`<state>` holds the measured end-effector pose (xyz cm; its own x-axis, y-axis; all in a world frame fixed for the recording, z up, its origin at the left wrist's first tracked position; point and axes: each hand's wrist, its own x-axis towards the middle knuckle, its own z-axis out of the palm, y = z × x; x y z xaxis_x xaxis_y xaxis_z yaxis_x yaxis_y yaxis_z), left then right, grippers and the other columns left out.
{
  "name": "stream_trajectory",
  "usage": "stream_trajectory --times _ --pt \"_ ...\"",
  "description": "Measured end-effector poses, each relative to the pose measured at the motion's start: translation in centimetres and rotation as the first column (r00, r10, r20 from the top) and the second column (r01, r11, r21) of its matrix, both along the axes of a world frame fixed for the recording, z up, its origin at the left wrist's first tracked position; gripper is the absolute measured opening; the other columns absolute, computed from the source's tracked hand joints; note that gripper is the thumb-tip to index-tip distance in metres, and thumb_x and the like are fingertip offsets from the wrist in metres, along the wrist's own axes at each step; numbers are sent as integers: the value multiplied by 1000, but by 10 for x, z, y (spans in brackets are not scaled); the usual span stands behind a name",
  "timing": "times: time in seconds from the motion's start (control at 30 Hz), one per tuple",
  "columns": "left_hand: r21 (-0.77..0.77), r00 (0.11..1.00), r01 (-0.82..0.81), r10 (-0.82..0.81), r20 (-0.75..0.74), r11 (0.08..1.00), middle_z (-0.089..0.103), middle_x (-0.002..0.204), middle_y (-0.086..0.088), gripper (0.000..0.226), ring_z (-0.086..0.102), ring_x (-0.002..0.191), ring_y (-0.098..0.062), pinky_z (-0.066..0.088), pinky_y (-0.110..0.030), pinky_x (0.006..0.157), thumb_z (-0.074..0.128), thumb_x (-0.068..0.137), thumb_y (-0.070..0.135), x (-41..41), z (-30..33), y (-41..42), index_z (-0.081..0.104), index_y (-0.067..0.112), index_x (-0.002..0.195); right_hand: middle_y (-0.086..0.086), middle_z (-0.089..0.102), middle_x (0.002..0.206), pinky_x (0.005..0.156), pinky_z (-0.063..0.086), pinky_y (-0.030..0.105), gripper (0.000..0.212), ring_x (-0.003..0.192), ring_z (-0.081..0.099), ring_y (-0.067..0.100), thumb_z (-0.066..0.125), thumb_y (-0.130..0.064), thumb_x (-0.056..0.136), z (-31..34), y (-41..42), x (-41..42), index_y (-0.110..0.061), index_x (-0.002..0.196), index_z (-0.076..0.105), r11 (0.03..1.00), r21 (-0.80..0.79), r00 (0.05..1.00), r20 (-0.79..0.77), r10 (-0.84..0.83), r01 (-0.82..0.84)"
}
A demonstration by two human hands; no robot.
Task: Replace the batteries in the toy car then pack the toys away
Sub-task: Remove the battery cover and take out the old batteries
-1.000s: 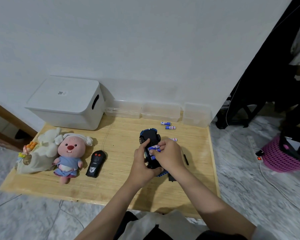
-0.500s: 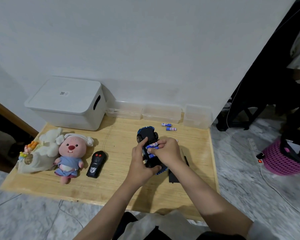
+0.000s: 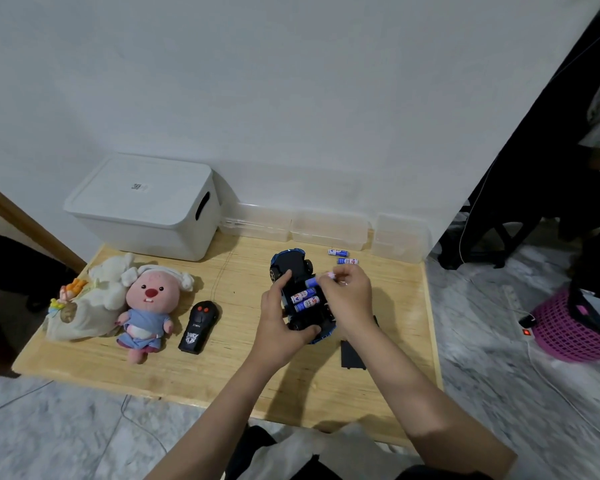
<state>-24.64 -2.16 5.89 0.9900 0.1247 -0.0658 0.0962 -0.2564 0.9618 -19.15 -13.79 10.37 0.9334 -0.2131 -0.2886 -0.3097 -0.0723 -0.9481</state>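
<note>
The toy car [image 3: 293,268] lies belly-up on the tabletop [image 3: 222,368], clasped in the left hand [image 3: 279,323] grip. The right hand [image 3: 349,299] grip pinches a battery [image 3: 310,281] over the open bay, just above two seated batteries [image 3: 305,299]. Two loose batteries [image 3: 342,256] lie beyond the right grip; a remote control [image 3: 200,325] sits left of the left grip.

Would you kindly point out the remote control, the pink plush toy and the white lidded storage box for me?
remote control [image 3: 200,326]: head view, middle of its black body.
pink plush toy [image 3: 148,292]: head view, on its face.
white storage box [image 3: 142,188]: head view, on the lid.
</note>
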Motion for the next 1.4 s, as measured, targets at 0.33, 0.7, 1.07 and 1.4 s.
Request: stream_trajectory --times 0.33,0.7,1.07,1.4 --pt "4 997 -72 72 21 997 33 119 21 102 48 115 -7 48 -31 98 78 64 -2 7 3 -5 26 42 140 -6 60 78 57 38 23 19 70 54 9 52 -17 92 4 -17 -1 -15 85 71 936 -140 937 -184 297 -324" --pt "2 994 -100 100 43 995 36 123 6 102 46 111 6 45 -3 81 78 63 -3 15 3 -15 28 42 140 -6 60 75 61 45 15 12 73 58 7 58 -10 89 -3 -17 2 -10 98 67 908 -243 940 -125 319 -340" --pt "-41 995 -85 87 52 996 34 123 18 101 46 118 0 52 -36 95 78 64 -2 21 10 -14 29 38 142 -5 52 70 57 42 19 15 68 54 9 70 -24 83 3 -15 16 -13 88 61 913 -254 947 -94 306 -320" --pt "-52 997 -68 70 20 996 33 124 23 99 46 122 -16 49 -44 98 76 62 8 19 13 -17 29 43 141 5 59 77 50 38 25 10 53 47 12 64 -12 81 13 -17 21 -12 78 55 985 154 994 -67 83 -72"
